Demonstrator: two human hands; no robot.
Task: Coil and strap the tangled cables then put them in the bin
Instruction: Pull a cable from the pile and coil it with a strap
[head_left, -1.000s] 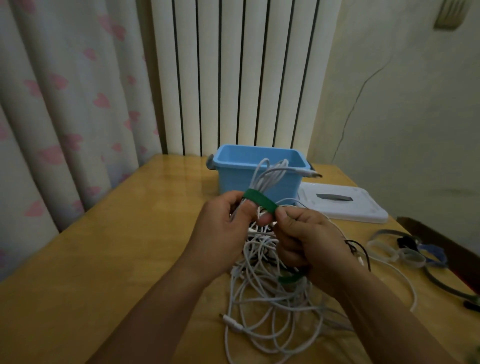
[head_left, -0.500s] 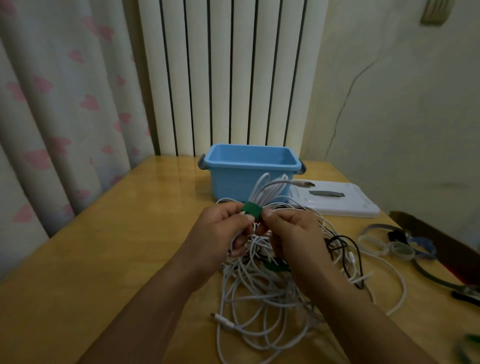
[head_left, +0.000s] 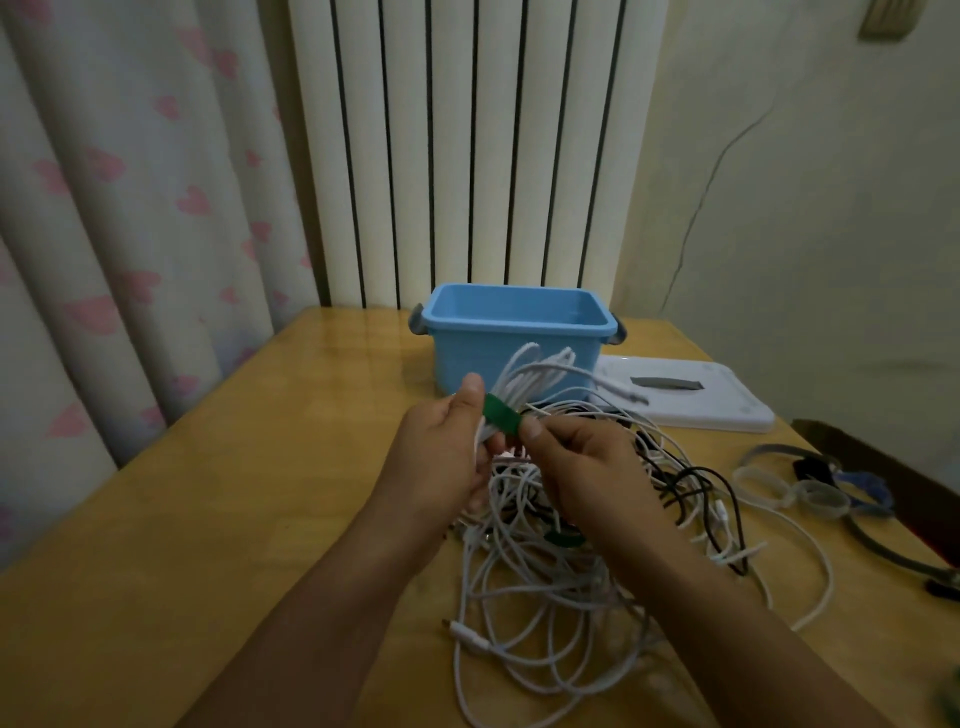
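A coiled white cable (head_left: 535, 374) is held up in front of the light-blue bin (head_left: 519, 332), with a green strap (head_left: 501, 418) wrapped round its middle. My left hand (head_left: 447, 457) grips the coil just below the strap, thumb up against the strap's left end. My right hand (head_left: 587, 473) pinches the strap's right end between thumb and forefinger. Under both hands lies a tangled heap of white and black cables (head_left: 571, 582) on the wooden table (head_left: 234, 519). A second green strap (head_left: 563, 539) shows in the heap.
The bin's white lid (head_left: 691, 400) lies flat to the right of the bin. Several loose straps (head_left: 810, 493) in white, grey and blue lie at the table's right edge. A curtain hangs on the left and a radiator stands behind the table.
The coil and both hands have shifted slightly; the strap now lies slanted across the coil and shows more of its length. The camera has tilted a little.
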